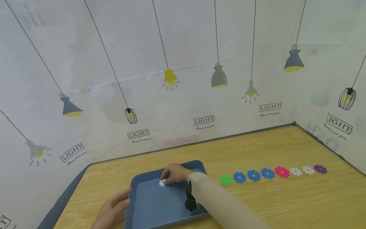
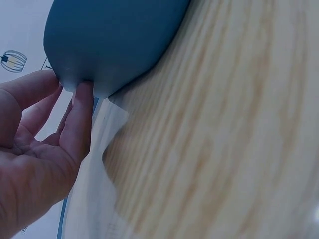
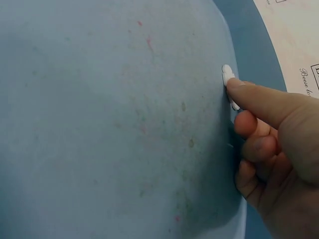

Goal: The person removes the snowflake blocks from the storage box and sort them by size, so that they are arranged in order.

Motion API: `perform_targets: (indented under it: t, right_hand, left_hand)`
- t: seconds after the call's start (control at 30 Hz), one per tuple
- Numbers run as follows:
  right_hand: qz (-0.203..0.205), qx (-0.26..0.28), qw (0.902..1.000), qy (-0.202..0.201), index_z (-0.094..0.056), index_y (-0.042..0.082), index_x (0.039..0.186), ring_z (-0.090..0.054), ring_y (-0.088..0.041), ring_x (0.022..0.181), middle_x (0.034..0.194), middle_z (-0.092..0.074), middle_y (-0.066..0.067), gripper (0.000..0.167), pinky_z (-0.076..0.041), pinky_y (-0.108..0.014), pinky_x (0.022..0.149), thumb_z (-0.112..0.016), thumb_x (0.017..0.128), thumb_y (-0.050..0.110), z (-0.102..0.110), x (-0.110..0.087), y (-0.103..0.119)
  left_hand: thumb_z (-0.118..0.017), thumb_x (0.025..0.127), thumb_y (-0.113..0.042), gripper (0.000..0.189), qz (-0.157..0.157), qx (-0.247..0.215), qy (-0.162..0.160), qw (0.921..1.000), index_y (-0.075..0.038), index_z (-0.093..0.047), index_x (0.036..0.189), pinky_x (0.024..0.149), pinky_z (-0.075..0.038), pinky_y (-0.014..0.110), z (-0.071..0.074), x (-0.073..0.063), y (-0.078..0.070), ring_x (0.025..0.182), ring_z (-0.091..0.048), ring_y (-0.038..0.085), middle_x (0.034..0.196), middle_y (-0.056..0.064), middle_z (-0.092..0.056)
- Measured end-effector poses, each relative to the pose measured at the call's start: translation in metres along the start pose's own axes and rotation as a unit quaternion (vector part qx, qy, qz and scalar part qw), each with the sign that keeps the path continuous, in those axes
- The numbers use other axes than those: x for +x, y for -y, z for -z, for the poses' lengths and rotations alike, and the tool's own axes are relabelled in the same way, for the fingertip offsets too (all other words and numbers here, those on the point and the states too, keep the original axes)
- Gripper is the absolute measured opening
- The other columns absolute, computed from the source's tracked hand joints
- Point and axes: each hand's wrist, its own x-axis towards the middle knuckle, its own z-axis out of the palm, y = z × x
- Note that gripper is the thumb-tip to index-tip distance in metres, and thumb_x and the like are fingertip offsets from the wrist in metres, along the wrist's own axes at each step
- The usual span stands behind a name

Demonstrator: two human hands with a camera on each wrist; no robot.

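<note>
My right hand [image 1: 175,173] reaches over the far part of a blue tray [image 1: 137,203]. Its thumb and fingers pinch a white notched flower-shaped disc [image 1: 162,183]. In the right wrist view the disc [image 3: 228,74] stands nearly edge-on by the tray's wall, the thumb lying over part of it. The left hand [image 1: 112,210] is at the tray's left side, its extended fingertips touching the outer wall under the rim. From the left wrist view, fingers [image 2: 77,124] meet the tray's outer side [image 2: 114,45] from below.
On the wooden table [image 1: 274,203], right of the tray, a row of flower discs runs from a green one [image 1: 226,180] through three blue, a pink [image 1: 282,172] and two white to a purple disc [image 1: 320,169]. A lamp-printed wall covering [image 1: 171,111] stands behind.
</note>
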Motion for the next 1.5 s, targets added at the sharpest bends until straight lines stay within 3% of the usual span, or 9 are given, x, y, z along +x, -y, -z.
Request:
perform_targets:
  t: [0.17,0.4,0.67,0.9,1.1,1.23,1.5]
  right_hand:
    - [-0.004,0.006,1.0,0.003,-0.071,0.007,0.1,-0.053,-0.012,0.054,0.09,-0.065,0.0,0.025,-0.041,-0.019,0.046,-0.074,0.075,0.006,0.001,-0.001,0.002]
    - [-0.005,0.011,0.9999,-0.004,-0.072,0.006,0.093,-0.053,-0.012,0.053,0.079,-0.063,0.002,0.019,-0.041,-0.019,0.046,-0.074,0.074,0.004,0.0,0.0,0.0]
    - [0.008,-0.047,0.9985,-0.026,-0.073,0.011,0.089,-0.048,-0.009,0.047,0.057,-0.058,0.002,0.018,-0.038,-0.02,0.043,-0.077,0.072,0.007,-0.003,0.001,0.002]
    - [0.014,-0.115,0.9919,-0.051,-0.073,0.018,0.081,-0.05,-0.006,0.05,0.059,-0.057,0.009,0.012,-0.041,-0.019,0.046,-0.079,0.071,0.016,-0.002,0.002,0.004]
    - [0.03,-0.132,0.9883,-0.069,-0.071,0.019,0.075,-0.047,-0.006,0.055,0.062,-0.054,0.01,0.009,-0.04,-0.02,0.049,-0.079,0.071,0.018,-0.001,0.001,0.006]
    - [0.046,-0.142,0.9869,-0.06,-0.069,0.02,0.072,-0.048,-0.005,0.061,0.067,-0.055,0.012,0.011,-0.042,-0.019,0.053,-0.08,0.07,0.018,-0.002,-0.002,0.01]
    - [0.063,-0.091,0.9937,-0.017,-0.066,0.015,0.07,-0.052,-0.005,0.062,0.068,-0.058,0.01,0.013,-0.046,-0.018,0.054,-0.078,0.072,0.01,0.0,-0.01,0.015]
  left_hand:
    - [-0.056,0.093,-0.021,0.058,-0.009,0.002,0.003,1.0,0.003,-0.031,0.139,0.086,-0.049,0.043,0.001,0.0,0.001,0.108,-0.054,0.026,0.139,0.03,-0.03]
    - [-0.056,0.092,-0.022,0.059,-0.003,0.001,0.004,1.0,0.003,-0.031,0.14,0.087,-0.049,0.042,0.001,0.002,0.001,0.109,-0.054,0.025,0.138,0.029,-0.032]
    - [-0.057,0.091,-0.023,0.059,-0.004,0.006,-0.001,1.0,0.003,-0.033,0.139,0.086,-0.049,0.043,0.0,0.001,0.001,0.11,-0.053,0.027,0.138,0.029,-0.032]
    - [-0.056,0.092,-0.021,0.058,-0.005,0.002,0.0,1.0,0.003,-0.032,0.139,0.087,-0.049,0.042,0.0,0.001,0.001,0.109,-0.053,0.026,0.138,0.029,-0.031]
    - [-0.055,0.093,-0.019,0.058,-0.014,-0.002,0.002,0.9999,0.005,-0.03,0.139,0.087,-0.049,0.042,0.0,0.001,0.001,0.108,-0.054,0.024,0.137,0.028,-0.033]
    - [-0.055,0.093,-0.018,0.058,-0.018,-0.009,0.006,0.9998,0.005,-0.029,0.14,0.086,-0.049,0.042,0.0,0.001,0.002,0.107,-0.054,0.023,0.137,0.027,-0.034]
    - [-0.055,0.093,-0.02,0.058,-0.013,-0.006,0.01,0.9998,0.005,-0.031,0.139,0.086,-0.049,0.042,0.001,0.002,0.002,0.108,-0.053,0.027,0.139,0.03,-0.03]
